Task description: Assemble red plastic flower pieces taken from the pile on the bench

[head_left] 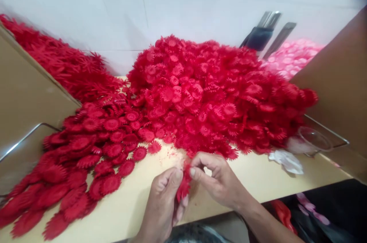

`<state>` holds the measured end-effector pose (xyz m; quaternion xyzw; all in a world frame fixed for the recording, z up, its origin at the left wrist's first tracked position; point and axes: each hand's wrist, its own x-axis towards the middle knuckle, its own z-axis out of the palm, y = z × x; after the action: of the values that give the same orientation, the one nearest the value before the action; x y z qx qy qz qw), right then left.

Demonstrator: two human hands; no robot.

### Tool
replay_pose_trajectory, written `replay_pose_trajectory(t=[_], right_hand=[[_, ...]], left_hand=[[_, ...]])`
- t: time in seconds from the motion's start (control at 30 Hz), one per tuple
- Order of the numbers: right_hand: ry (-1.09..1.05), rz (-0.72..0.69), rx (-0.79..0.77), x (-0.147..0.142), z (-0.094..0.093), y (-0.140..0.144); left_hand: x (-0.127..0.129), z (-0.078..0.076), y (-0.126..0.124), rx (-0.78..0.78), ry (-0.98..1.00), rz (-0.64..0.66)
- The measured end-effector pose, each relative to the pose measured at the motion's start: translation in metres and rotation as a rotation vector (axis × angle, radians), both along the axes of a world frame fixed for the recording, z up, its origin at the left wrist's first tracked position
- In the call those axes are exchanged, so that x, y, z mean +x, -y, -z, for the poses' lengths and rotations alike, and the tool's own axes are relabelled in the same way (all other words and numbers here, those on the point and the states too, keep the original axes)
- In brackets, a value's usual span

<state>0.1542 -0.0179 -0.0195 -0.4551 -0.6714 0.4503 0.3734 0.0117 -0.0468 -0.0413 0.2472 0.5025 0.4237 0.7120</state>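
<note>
Close to the table's front edge, both hands meet around a red fringed flower piece (pixel 184 188). My left hand (pixel 163 199) grips it from the left, thumb on top and fingers curled beneath. At its upper right side, my right hand (pixel 216 178) pinches it between thumb and forefinger. The fingers hide part of the piece. Just beyond the hands rises a large heap of red fringed flower pieces (pixel 197 101), many with round centres. To the left, more red flower discs (pixel 111 147) spread across the pale table (pixel 129 204).
Cardboard panels (pixel 25 78) stand at left and right. Red star-shaped pieces (pixel 65 67) pile up behind the left one. At back right are dark-handled tools (pixel 259 36) and pink petals (pixel 295 57). A clear cup (pixel 314 139) and crumpled white plastic (pixel 286 162) lie at right.
</note>
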Motion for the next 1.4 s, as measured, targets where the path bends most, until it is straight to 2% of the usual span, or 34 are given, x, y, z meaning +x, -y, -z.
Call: replay_pose_trajectory(t=[0.07, 0.1, 0.2, 0.23, 0.3, 0.37, 0.43, 0.57, 0.63, 0.83, 0.97, 1.1, 1.17, 1.23, 1.33, 1.4], right_hand=[[0.043, 0.205, 0.132, 0.009, -0.003, -0.007], [0.102, 0.305, 0.246, 0.015, -0.007, -0.013], [0.425, 0.491, 0.683, 0.034, -0.023, -0.042], [0.554, 0.529, 0.786, 0.040, -0.029, -0.053], [0.806, 0.568, 0.835, 0.049, -0.036, -0.075], [1.012, 0.526, 0.755, 0.053, -0.035, -0.090], [1.118, 0.439, 0.680, 0.052, -0.027, -0.098], [1.140, 0.357, 0.641, 0.047, -0.006, -0.099], [1.134, 0.341, 0.627, 0.048, -0.001, -0.098], [1.032, 0.359, 0.639, 0.063, -0.019, -0.097], [0.845, 0.429, 0.834, 0.069, -0.029, -0.085], [0.702, 0.492, 0.990, 0.063, -0.030, -0.061], [0.601, 0.480, 0.959, 0.052, -0.029, -0.045], [0.455, 0.377, 0.782, 0.036, -0.026, -0.028], [0.198, 0.046, 0.271, 0.011, -0.019, -0.010], [0.020, -0.107, -0.022, 0.001, -0.012, -0.005]], left_hand=[[-0.002, 0.001, 0.001, 0.013, 0.000, -0.015], [-0.003, 0.001, 0.000, 0.020, 0.013, -0.013], [-0.002, -0.001, -0.002, 0.047, 0.085, 0.042], [-0.002, -0.002, -0.003, 0.059, 0.110, 0.060], [0.000, -0.004, -0.005, 0.082, 0.141, 0.062], [0.000, -0.005, -0.006, 0.087, 0.153, 0.041], [0.001, -0.006, -0.006, 0.076, 0.155, 0.012], [0.005, -0.007, -0.008, 0.066, 0.160, -0.022], [0.007, -0.008, -0.010, 0.073, 0.160, -0.024], [0.009, -0.009, -0.018, 0.115, 0.171, -0.070], [0.008, -0.009, -0.019, 0.138, 0.153, -0.078], [0.008, -0.009, -0.016, 0.139, 0.140, -0.082], [0.009, -0.009, -0.015, 0.132, 0.130, -0.085], [0.010, -0.009, -0.014, 0.122, 0.116, -0.085], [0.011, -0.009, -0.014, 0.094, 0.104, -0.077], [0.011, -0.008, -0.013, 0.075, 0.129, -0.051]])
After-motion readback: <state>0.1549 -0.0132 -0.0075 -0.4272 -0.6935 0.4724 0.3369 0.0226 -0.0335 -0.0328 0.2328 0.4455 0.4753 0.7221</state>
